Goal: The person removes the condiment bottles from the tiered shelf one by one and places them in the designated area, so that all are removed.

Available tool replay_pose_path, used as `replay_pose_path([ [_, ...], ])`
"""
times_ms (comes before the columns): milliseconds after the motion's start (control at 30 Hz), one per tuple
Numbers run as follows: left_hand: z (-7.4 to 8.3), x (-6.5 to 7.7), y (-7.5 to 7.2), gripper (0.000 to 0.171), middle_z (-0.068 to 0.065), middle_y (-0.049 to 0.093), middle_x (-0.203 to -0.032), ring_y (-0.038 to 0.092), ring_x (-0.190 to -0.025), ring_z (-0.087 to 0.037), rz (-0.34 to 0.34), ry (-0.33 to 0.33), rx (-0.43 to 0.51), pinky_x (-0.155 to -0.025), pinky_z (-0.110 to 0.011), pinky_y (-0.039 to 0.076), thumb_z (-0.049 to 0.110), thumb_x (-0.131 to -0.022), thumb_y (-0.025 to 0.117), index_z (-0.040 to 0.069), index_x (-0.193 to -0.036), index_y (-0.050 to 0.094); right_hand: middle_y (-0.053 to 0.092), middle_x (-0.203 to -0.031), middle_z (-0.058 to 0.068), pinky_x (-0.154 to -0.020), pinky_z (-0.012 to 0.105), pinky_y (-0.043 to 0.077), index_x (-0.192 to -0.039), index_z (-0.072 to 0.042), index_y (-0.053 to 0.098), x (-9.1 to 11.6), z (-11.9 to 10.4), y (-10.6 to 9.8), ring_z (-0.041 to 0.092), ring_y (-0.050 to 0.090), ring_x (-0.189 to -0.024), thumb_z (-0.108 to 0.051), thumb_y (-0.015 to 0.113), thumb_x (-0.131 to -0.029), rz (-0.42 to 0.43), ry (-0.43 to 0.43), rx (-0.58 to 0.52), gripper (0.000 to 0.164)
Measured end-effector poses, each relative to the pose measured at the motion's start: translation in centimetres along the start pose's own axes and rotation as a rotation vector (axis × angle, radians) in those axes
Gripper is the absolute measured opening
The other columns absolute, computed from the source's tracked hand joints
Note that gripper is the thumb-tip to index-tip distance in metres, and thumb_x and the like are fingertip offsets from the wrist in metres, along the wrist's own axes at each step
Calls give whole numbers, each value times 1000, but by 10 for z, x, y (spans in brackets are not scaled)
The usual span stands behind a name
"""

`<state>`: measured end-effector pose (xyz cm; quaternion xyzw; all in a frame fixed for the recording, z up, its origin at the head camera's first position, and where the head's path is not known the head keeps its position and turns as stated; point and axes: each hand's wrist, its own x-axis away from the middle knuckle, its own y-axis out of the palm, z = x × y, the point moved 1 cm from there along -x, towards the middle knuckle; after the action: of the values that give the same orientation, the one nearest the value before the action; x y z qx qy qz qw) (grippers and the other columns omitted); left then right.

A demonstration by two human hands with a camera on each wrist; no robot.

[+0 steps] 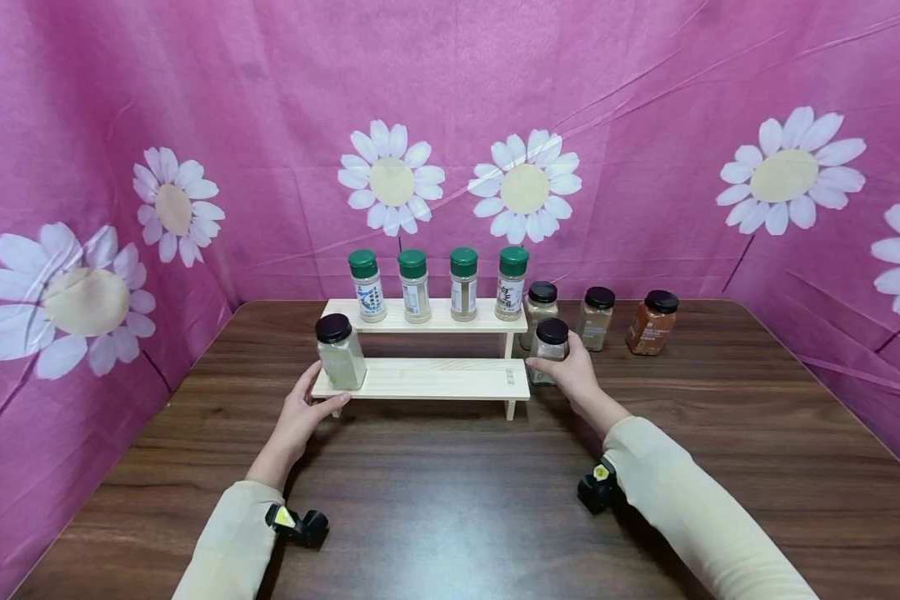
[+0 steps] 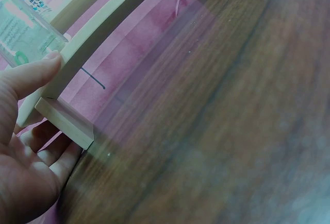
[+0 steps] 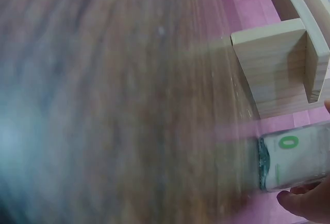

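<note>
A two-tier wooden shelf rack (image 1: 427, 389) stands on the table. My left hand (image 1: 307, 412) grips its lower left end, thumb on the front edge by a jar and fingers under the board beside the leg (image 2: 69, 123). That black-lidded jar (image 1: 342, 362) of pale powder sits at the lower tier's left end. To the right of the rack, my right hand (image 1: 573, 375) holds another black-lidded spice jar (image 1: 549, 346) between thumb and fingers. In the right wrist view this jar (image 3: 294, 157) shows a green mark near its base, close to the rack's leg (image 3: 273, 69).
Several green-capped shakers (image 1: 463, 287) line the upper tier. Behind the held jar stands a black-lidded jar (image 1: 542, 304), with a brownish jar (image 1: 595, 321) and a red-orange jar (image 1: 652, 325) farther right. A pink flowered cloth (image 1: 450, 83) hangs behind the wooden table (image 1: 435, 500).
</note>
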<state>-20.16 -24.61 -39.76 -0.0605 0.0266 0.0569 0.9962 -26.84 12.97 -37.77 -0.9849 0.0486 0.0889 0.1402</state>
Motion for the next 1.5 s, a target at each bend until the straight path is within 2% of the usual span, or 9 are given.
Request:
replay_pose_path([
  [267, 0, 0, 0, 75, -13, 31, -133, 30, -117, -21, 0, -3, -3, -95, -34, 22, 2, -75, 64, 7, -136, 21, 42, -116, 22, -89, 38, 29, -123, 7, 32, -3, -11, -5, 29, 39, -104, -2, 69, -67, -8, -2, 10, 67],
  [567, 0, 0, 0, 75, -15, 29, -134, 27, -119, -22, 0, -10, -15, -97, -34, 19, 5, -75, 65, 6, -136, 21, 37, -123, 22, -91, 36, 29, -129, 5, 26, -10, -24, -9, 28, 36, -107, -5, 69, -69, -27, 16, 14, 74],
  [1033, 2, 0, 0, 75, -15, 29, -133, 28, -119, -21, -4, -16, -8, -96, -35, 20, 5, -75, 65, 7, -136, 21, 36, -125, 25, -95, 40, 23, -128, 4, 30, -13, -40, -17, 33, 32, -114, -9, 69, -71, -67, -61, 42, 71],
  [1500, 2, 0, 0, 76, -15, 30, -133, 29, -117, -21, -4, -19, -9, -95, -34, 21, 6, -75, 65, 7, -137, 20, 36, -124, 26, -94, 41, 26, -127, 5, 32, -8, -58, -22, 35, 33, -115, -8, 69, -71, -94, -126, 43, 68],
])
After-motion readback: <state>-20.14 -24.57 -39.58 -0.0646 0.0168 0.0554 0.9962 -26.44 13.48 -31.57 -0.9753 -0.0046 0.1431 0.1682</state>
